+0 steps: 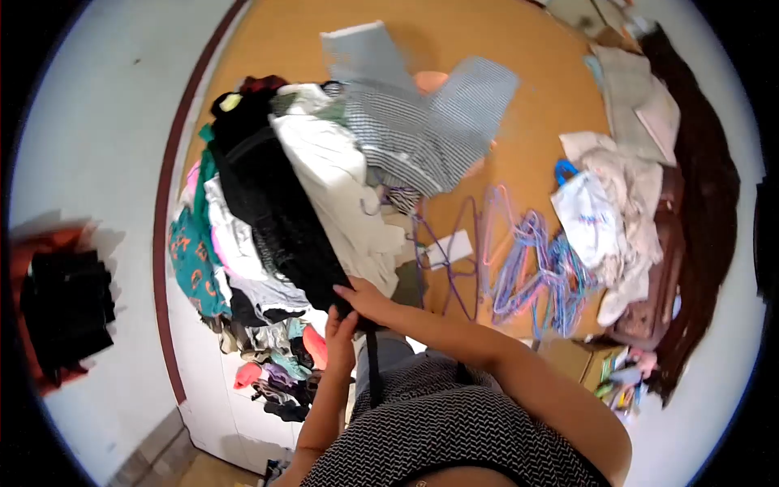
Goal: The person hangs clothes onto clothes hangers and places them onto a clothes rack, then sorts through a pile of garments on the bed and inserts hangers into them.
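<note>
A long black garment [280, 195] stretches from the clothes pile toward my body, partly textured like mesh or lace. My left hand [341, 334] grips its near end from below, fingers closed on the cloth. Just above, my right hand [367, 300] pinches the same end between thumb and fingers. A narrow black strip [373, 365] hangs below the hands, in front of my lap. Beneath and beside the black garment lie a white garment [324, 150] and a green patterned garment [195, 256]. Striped grey pants [406, 122] lie spread beyond them.
Purple and pink hangers [527, 268] lie tangled on the wooden surface [552, 89], beside a white card [449, 250]. A white bag [588, 219] rests on pale cloth at right. More clothes [284, 365] are heaped low at left. A cardboard box [568, 357] stands at lower right.
</note>
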Motion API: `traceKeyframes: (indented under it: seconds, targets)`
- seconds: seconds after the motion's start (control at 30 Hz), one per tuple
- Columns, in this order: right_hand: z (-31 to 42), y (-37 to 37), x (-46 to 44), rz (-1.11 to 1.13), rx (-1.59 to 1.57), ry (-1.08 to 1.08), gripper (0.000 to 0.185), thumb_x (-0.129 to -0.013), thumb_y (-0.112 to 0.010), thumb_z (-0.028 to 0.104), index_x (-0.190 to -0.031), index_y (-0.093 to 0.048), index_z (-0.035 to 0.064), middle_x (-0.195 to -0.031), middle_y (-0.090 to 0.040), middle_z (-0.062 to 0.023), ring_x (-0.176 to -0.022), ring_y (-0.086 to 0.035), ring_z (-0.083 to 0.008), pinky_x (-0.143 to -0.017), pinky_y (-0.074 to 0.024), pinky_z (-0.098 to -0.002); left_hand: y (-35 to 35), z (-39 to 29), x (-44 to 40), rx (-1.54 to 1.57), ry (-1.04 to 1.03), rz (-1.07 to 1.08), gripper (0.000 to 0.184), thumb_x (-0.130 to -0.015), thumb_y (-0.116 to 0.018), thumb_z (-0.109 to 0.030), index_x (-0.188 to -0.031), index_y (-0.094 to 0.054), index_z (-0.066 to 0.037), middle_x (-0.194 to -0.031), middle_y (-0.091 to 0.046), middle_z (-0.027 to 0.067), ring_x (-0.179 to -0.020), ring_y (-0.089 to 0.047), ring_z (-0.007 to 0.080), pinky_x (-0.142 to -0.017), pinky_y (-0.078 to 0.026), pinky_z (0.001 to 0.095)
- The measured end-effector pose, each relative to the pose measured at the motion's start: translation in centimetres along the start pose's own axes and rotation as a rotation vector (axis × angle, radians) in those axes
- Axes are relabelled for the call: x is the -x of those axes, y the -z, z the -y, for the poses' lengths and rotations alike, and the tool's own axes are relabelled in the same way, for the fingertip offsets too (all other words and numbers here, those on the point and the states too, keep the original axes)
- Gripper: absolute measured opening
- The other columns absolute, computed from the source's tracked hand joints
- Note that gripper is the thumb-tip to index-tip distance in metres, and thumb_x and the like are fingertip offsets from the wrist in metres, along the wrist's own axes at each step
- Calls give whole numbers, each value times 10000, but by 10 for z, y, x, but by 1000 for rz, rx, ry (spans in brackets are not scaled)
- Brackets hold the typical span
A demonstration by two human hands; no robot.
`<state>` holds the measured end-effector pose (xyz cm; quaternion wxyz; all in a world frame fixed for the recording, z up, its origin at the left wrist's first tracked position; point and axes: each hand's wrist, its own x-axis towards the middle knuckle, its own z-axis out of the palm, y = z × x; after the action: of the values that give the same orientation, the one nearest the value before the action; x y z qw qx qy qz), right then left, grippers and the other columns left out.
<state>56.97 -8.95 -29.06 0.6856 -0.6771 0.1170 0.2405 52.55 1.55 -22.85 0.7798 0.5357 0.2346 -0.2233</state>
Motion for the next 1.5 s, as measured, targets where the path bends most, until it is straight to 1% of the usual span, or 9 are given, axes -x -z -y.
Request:
traceKeyframes:
  seconds: [0.1,0.4,0.53,0.6,0.7,0.9,1.23,1.3,1.5]
  targets:
    - [31,19,21,-157,187,13,450,-890,-485,402,-958,-553,-38,-876,-596,-262,-863,-567,-418,-748,-425,-445,14,17,-8,114,254,-51,242,-875,-535,-337,-940,-519,-104,-872,-571,56,-563,-565,200,-542,-454,305]
    - [21,74,142,172,172,156,516,-901,-484,470,-958,-555,-37,-864,-599,-220,-806,-586,-301,-702,-438,-394,63,15,-87,355,78,176,497,-825,-602,-170,-1285,-435,-85,-1253,-525,89,-1120,-529,261,-964,-428,399]
    - [5,122,179,308,50,-126,487,-911,-510,425,-1054,-556,-39,-881,-615,-115,-829,-552,-180,-737,-440,-312,39,51,-84,-111,-63,77,559,-792,-571,-9,-1316,-397,-97,-1281,-497,81,-1119,-523,245,-960,-420,368]
    - [3,129,184,226,-110,-49,468,-918,-509,408,-1023,-563,-45,-830,-590,-69,-789,-513,-120,-707,-436,-280,98,129,-123,-307,-61,344,533,-831,-553,-78,-1333,-378,-100,-1288,-484,74,-1150,-485,223,-966,-401,365]
    - [-6,125,187,161,-147,29,461,-920,-509,401,-992,-565,-51,-794,-576,-48,-761,-495,-93,-685,-434,-271,16,136,-45,-560,300,563,448,-914,-476,-242,-1316,-436,-48,-1283,-483,59,-1173,-444,209,-1004,-351,362]
    - [-4,131,194,236,-27,101,475,-910,-520,419,-914,-558,-54,-761,-569,-67,-738,-497,-114,-663,-429,-303,20,122,-81,-59,135,143,458,-909,-464,-259,-1317,-435,-51,-1300,-479,86,-1183,-453,242,-1016,-353,388]
    - [-120,189,164,-91,300,-433,400,-888,-493,411,-994,-631,50,-843,-639,-171,-778,-623,-283,-704,-482,-389,30,34,-63,275,46,181,488,-898,-398,-295,-1306,-447,-31,-1328,-465,151,-1216,-447,322,-1043,-347,465]
    - [-260,191,121,-501,533,-309,407,-874,-476,404,-998,-629,48,-817,-641,-163,-733,-621,-298,-693,-491,-398,28,23,-63,309,59,-63,478,-905,-374,-288,-1296,-461,-27,-1339,-448,169,-1235,-424,342,-1049,-333,496]
    - [-279,229,103,-703,55,-694,379,-869,-477,374,-1014,-617,52,-792,-632,-161,-706,-611,-305,-647,-475,-398,31,-4,-58,209,112,-4,467,-929,-346,-292,-1312,-445,-44,-1359,-429,156,-1234,-416,363,-1038,-333,509]
